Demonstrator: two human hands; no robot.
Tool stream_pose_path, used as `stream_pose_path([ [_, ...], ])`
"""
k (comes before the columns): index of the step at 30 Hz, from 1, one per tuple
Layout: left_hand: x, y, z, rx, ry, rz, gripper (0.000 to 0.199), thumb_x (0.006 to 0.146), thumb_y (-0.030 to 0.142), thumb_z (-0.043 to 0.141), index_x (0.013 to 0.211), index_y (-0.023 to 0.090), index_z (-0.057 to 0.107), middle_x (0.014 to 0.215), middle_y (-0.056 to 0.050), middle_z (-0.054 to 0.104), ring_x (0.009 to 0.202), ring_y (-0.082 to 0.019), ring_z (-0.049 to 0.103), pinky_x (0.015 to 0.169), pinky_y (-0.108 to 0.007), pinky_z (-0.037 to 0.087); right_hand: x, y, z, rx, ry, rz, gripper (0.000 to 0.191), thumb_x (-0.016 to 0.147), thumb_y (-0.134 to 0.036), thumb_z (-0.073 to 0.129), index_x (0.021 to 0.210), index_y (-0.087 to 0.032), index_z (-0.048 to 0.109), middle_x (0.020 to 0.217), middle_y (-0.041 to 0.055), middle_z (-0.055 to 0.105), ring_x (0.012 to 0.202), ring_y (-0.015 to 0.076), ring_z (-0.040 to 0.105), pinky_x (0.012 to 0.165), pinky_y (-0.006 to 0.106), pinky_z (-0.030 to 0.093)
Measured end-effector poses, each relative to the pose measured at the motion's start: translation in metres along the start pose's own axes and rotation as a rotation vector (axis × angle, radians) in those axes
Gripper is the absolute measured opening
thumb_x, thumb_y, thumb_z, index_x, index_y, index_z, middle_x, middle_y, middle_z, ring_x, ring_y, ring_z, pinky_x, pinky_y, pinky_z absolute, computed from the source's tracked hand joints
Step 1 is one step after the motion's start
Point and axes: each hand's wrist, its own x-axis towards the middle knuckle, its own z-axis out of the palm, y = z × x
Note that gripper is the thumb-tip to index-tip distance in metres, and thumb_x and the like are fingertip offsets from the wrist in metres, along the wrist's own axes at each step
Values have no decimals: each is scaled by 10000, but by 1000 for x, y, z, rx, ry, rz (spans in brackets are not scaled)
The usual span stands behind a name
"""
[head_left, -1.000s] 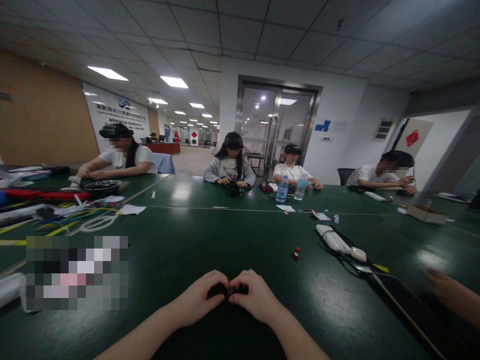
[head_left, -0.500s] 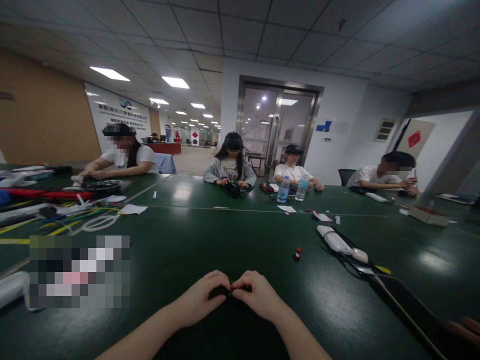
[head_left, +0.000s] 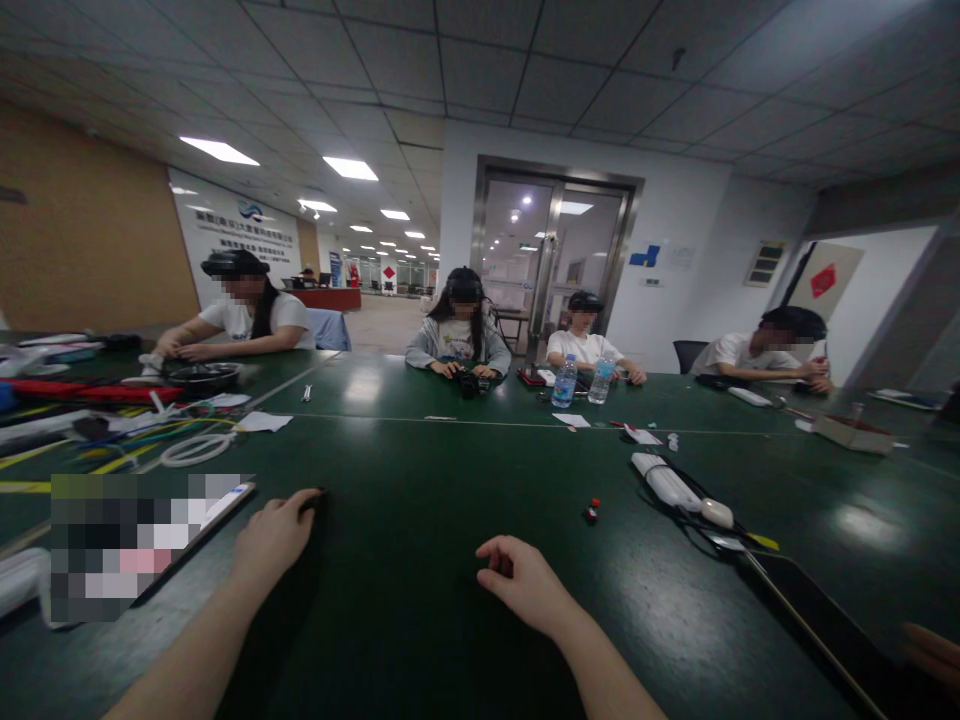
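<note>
My left hand [head_left: 276,535] is over the green table [head_left: 405,500], just right of a tablet-like device [head_left: 217,515] whose screen is blurred out. Its fingers are closed on a small dark object [head_left: 315,497], too small to name. In the lower middle, my right hand [head_left: 517,580] has thumb and index finger apart, with nothing between them. A small red and black item [head_left: 592,511] lies on the table beyond my right hand, to its right.
Cables [head_left: 199,449] and tools cover the left side. On the right are a white power strip [head_left: 667,483], a dark tablet [head_left: 825,620] and another person's hand [head_left: 930,650]. Two bottles [head_left: 565,382] and several seated people are across the table.
My hands, together in the middle before, have separated. The left went forward and left with the small dark object; the right shifted slightly right and its fingers parted.
</note>
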Motion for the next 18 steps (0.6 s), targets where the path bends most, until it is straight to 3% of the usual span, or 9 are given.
stream_pose_path([
  [2, 8, -16, -3, 15, 35, -116, 431, 826, 334, 344, 1201, 215, 521, 1056, -178, 585, 950, -327, 577, 744, -417, 468, -1, 0, 0, 2, -19, -2, 291, 762, -359, 551, 1030, -248, 574, 902, -4, 545, 808, 149, 527, 700, 269, 424],
  [5, 10, -24, -4, 13, 68, -150, 432, 825, 322, 339, 1198, 205, 523, 1080, -194, 573, 994, -351, 556, 755, -428, 462, -2, -1, -1, 9, -40, 1, 288, 775, -357, 537, 1038, -246, 571, 911, -2, 549, 819, 152, 529, 704, 272, 423],
  [10, 3, -16, -7, 1, 102, -190, 408, 806, 350, 393, 1163, 235, 553, 1142, -181, 541, 1045, -391, 512, 765, -482, 446, -2, -2, -2, 12, -50, 3, 289, 784, -348, 528, 1046, -235, 570, 913, 1, 558, 824, 150, 535, 707, 271, 423],
  [13, -3, -7, -12, -62, 248, -191, 412, 811, 404, 388, 1134, 216, 562, 1202, -194, 485, 1091, -422, 455, 796, -544, 408, -2, -3, -1, 13, -39, -1, 274, 783, -342, 532, 1032, -238, 579, 897, -1, 568, 814, 148, 541, 703, 269, 425],
  [16, -6, 0, -17, -183, 441, -150, 370, 827, 300, 362, 1120, 149, 528, 1176, -188, 489, 1080, -356, 479, 832, -475, 420, -2, -4, 0, 17, -36, 4, 269, 786, -343, 528, 1028, -240, 583, 895, 1, 572, 816, 151, 544, 701, 270, 427],
  [18, -6, 1, -18, -234, 473, -117, 356, 817, 189, 322, 1130, 142, 483, 1134, -142, 528, 1044, -273, 520, 837, -378, 439, -2, -3, 0, 16, -38, 5, 273, 787, -341, 527, 1033, -237, 582, 899, 2, 572, 822, 152, 545, 706, 271, 426],
])
